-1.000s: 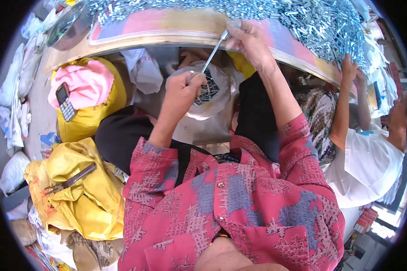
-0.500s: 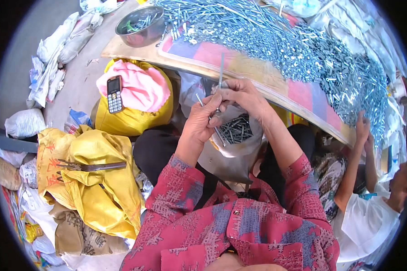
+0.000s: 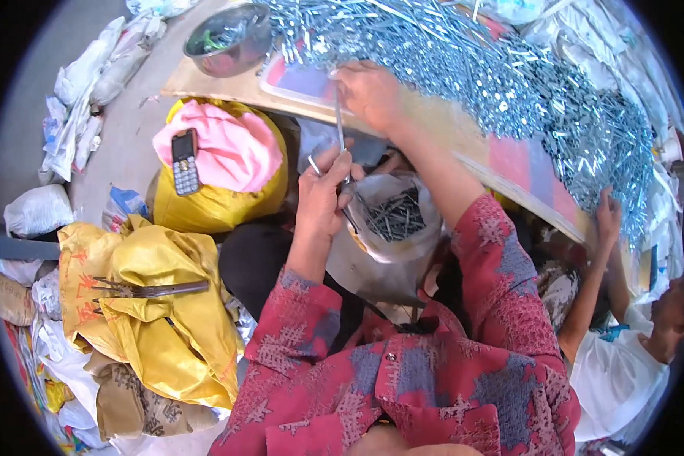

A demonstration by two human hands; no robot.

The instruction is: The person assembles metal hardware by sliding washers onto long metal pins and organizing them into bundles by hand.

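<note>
My left hand (image 3: 323, 201) is closed around a few long metal bolts above the open bag. One long bolt (image 3: 338, 114) points up and away from the fingers, and a shorter bright end sticks out beside the thumb. My right hand (image 3: 368, 95) reaches over the near edge of the board, its fingertips pinched together close to that bolt's far tip. What they pinch, if anything, is too small to make out. Under my hands, a white bag (image 3: 429, 220) holds many dark bolts (image 3: 397, 216). Beyond lies a heap of shiny bolts, nuts and washers (image 3: 463, 76).
A metal bowl (image 3: 232, 64) stands on the board's (image 3: 205, 85) far left. To the left, a mobile phone (image 3: 185, 163) lies on pink cloth (image 3: 239, 148) over a yellow sack. Tongs (image 3: 156, 287) rest on another yellow sack (image 3: 167, 334). At right, a co-worker's hand (image 3: 606, 216) touches the heap.
My right hand has left the left hand and moved up and forward over the board. My left hand has shifted slightly left, still holding the bolts.
</note>
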